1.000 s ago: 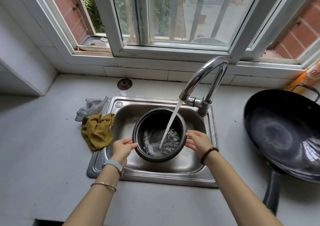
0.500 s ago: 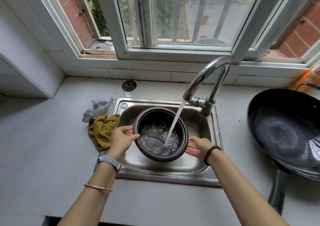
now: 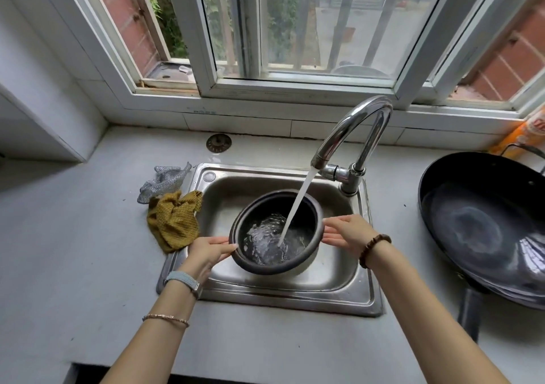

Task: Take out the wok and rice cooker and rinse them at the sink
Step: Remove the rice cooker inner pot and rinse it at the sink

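1. Rice cooker pot (image 3: 259,221): it sits inside the sink (image 3: 295,301), tipped a little toward me, with the faucet (image 3: 354,124) at the sink's back right corner pouring water (image 3: 298,203) into it.
2. My left hand (image 3: 208,252) pinches the pot's near left rim; my right hand (image 3: 349,231) pinches the right rim, fingers fairly straight.
3. The sink is set into a pale grey tabletop (image 3: 73,251). A yellow cloth (image 3: 174,221) drapes over the sink's left edge, and a silver scrubber (image 3: 160,180) lies just behind it.
4. The wok (image 3: 483,227) rests on the tabletop to the right of the sink, apart from it.
5. A drain plug (image 3: 218,143) lies behind the sink's back left corner. A white-framed window (image 3: 295,29) runs along the wall behind the sink.
6. Since half a second ago my left hand has slid along the rim toward me, my right hand has moved up the rim away from me, and more water swirls over the pot's bottom.
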